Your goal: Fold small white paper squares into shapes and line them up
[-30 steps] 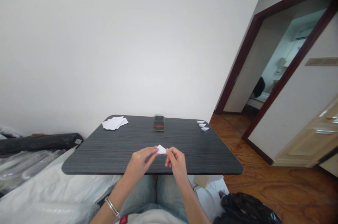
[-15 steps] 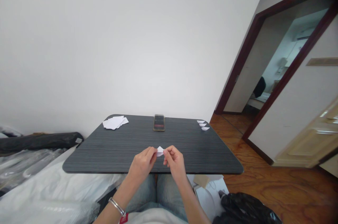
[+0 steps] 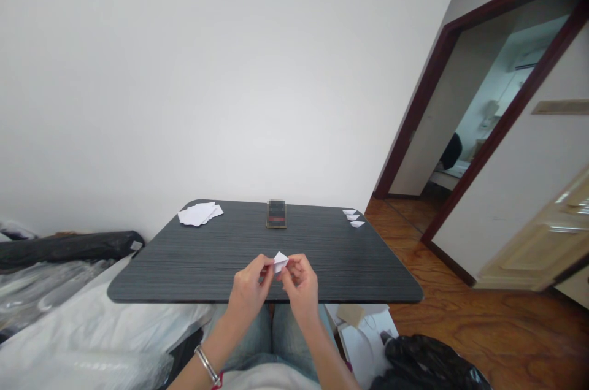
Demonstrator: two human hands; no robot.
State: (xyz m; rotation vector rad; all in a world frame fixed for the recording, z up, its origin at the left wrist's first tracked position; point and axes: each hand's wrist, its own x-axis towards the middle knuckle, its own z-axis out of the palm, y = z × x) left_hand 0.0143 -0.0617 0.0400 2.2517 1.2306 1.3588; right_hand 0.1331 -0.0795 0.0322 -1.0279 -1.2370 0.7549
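A small piece of folded white paper (image 3: 280, 260) is held up above the near middle of the dark table (image 3: 221, 249). My left hand (image 3: 249, 282) pinches its left side between thumb and fingers. On the right side, my right hand (image 3: 300, 284) grips it with thumb and fingertips, the other fingers curled. The paper shows a pointed top and a crease across it; its lower part is partly hidden by my fingers. At the far right of the table lie three small folded paper boats (image 3: 353, 217) in a column. A pile of white paper sheets (image 3: 200, 214) lies far left.
A phone (image 3: 277, 214) leans upright at the table's back edge, before the white wall (image 3: 276, 71). Plastic-wrapped goods (image 3: 69, 341) and a black roll (image 3: 69, 246) are on the left. A black bag (image 3: 427, 362) sits on the floor at lower right, near a doorway.
My right hand has shifted slightly left, its thumb now lower against the paper. The folded paper is opened wider and shows more of its surface. The table items have not moved.
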